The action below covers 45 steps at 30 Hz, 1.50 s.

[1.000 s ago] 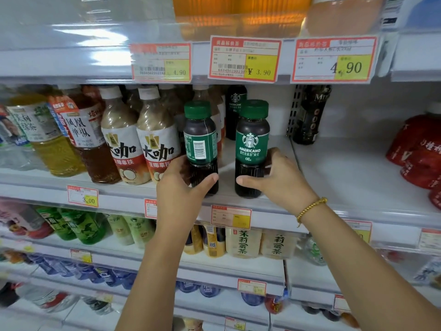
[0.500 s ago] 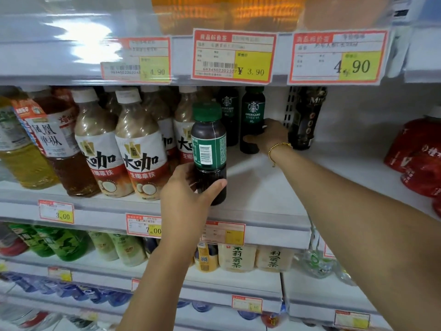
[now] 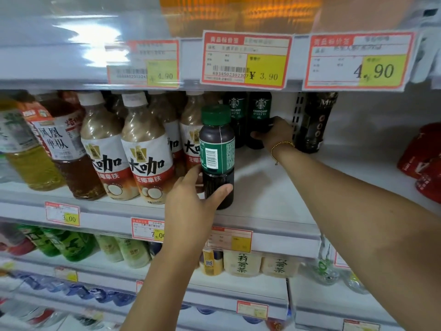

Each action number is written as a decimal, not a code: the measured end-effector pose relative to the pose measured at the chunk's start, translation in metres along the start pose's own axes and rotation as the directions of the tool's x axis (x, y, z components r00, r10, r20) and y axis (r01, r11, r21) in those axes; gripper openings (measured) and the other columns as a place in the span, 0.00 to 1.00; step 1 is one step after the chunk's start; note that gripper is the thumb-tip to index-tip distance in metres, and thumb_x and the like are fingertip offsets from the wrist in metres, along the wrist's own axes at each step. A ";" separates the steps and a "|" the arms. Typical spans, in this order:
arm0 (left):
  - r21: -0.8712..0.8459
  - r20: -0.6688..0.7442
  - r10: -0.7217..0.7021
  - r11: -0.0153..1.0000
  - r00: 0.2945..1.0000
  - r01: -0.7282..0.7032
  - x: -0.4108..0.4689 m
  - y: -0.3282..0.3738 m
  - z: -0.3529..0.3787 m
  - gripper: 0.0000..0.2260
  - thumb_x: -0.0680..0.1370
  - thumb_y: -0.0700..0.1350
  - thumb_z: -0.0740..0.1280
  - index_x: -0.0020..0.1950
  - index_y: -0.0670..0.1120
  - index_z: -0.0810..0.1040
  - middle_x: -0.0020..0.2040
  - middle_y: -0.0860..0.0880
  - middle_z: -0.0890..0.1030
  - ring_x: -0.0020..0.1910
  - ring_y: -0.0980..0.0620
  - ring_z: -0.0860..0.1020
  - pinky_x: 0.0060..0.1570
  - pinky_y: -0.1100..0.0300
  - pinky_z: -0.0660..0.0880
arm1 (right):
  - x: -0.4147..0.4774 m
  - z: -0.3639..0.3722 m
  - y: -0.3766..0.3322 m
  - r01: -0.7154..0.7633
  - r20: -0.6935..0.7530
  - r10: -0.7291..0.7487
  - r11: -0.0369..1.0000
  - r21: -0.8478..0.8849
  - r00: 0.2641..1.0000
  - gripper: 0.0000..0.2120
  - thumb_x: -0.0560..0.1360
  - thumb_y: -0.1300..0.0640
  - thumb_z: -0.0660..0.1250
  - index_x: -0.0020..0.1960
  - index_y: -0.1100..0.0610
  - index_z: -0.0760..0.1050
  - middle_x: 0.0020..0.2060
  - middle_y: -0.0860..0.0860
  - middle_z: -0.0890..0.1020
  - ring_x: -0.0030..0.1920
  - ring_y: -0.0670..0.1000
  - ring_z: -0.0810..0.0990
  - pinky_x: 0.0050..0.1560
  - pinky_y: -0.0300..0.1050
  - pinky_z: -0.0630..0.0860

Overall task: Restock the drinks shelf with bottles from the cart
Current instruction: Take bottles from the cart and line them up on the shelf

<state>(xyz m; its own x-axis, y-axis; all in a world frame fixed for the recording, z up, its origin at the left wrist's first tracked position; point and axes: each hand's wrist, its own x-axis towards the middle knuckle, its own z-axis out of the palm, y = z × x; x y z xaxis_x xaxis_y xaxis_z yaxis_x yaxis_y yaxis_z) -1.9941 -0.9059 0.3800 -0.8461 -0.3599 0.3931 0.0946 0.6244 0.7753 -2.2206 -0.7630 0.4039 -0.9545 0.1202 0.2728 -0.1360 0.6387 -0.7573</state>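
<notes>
My left hand grips a dark coffee bottle with a green cap and green label, upright near the front of the white drinks shelf, barcode side towards me. My right hand reaches deep into the shelf and holds a second green-label Americano bottle at the back wall. Another Americano bottle stands just left of it, partly hidden by the front bottle's cap.
Latte bottles with white caps fill the shelf left of my left hand, with tea bottles beyond. A dark bottle stands behind a perforated divider on the right. Red pouches sit far right. Price tags hang above.
My right hand pushed its Americano bottle from the shelf front to the back wall and still holds it there. My left hand's bottle stayed near the front edge.
</notes>
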 end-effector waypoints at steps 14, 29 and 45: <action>-0.022 0.220 -0.005 1.000 0.976 0.010 0.015 0.013 0.006 0.17 0.73 0.46 0.72 0.61 0.48 0.76 0.56 0.54 0.79 0.55 0.57 0.76 0.53 0.64 0.70 | -0.116 -0.075 -0.012 0.063 0.693 -0.436 0.867 0.494 0.574 0.27 0.72 0.74 0.63 0.68 0.60 0.65 0.60 0.51 0.76 0.53 0.36 0.78 0.57 0.31 0.73; -0.007 -0.016 -0.002 1.000 1.000 0.002 -0.007 0.021 0.019 0.14 0.72 0.41 0.73 0.56 0.43 0.77 0.46 0.52 0.80 0.44 0.56 0.78 0.44 0.65 0.73 | -0.123 -0.061 -0.003 0.089 0.564 -0.352 0.894 0.440 0.747 0.28 0.67 0.65 0.74 0.64 0.58 0.70 0.60 0.56 0.79 0.60 0.54 0.77 0.64 0.50 0.73; 0.353 0.206 0.083 0.923 0.975 -0.153 -0.021 -0.001 -0.013 0.22 0.69 0.64 0.67 0.55 0.51 0.80 0.53 0.55 0.79 0.49 0.55 0.77 0.47 0.65 0.71 | -0.067 0.000 -0.030 0.152 0.145 -0.164 0.984 0.091 0.976 0.25 0.67 0.54 0.76 0.59 0.62 0.73 0.59 0.56 0.79 0.59 0.55 0.78 0.51 0.39 0.71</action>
<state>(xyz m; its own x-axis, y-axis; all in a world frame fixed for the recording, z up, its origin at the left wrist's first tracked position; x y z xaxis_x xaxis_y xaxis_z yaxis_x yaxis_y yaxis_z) -1.9692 -0.9075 0.3776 -0.9251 -0.1563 0.3460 0.0316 0.8764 0.4806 -2.1526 -0.7907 0.4085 -0.9477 -0.0976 0.3039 -0.3026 0.5780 -0.7579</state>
